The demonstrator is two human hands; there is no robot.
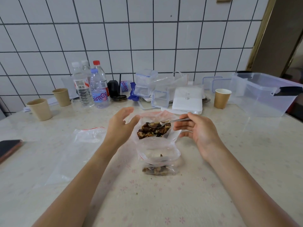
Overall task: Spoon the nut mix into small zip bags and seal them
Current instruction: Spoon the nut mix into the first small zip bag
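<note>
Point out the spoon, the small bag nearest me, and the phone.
spoon [155, 125], head view, on its bowl.
small bag [157, 170], head view, on its nut-filled bottom.
phone [9, 148], head view, on its dark screen.

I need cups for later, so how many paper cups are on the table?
3: two paper cups at far left, one at right beside the clear bin. Clutter may hide others.

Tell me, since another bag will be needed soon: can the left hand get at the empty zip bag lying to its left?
Probably yes. The left hand is open and holds nothing, and the empty zip bag lies flat on the table just beside its wrist, with nothing between them.
</note>
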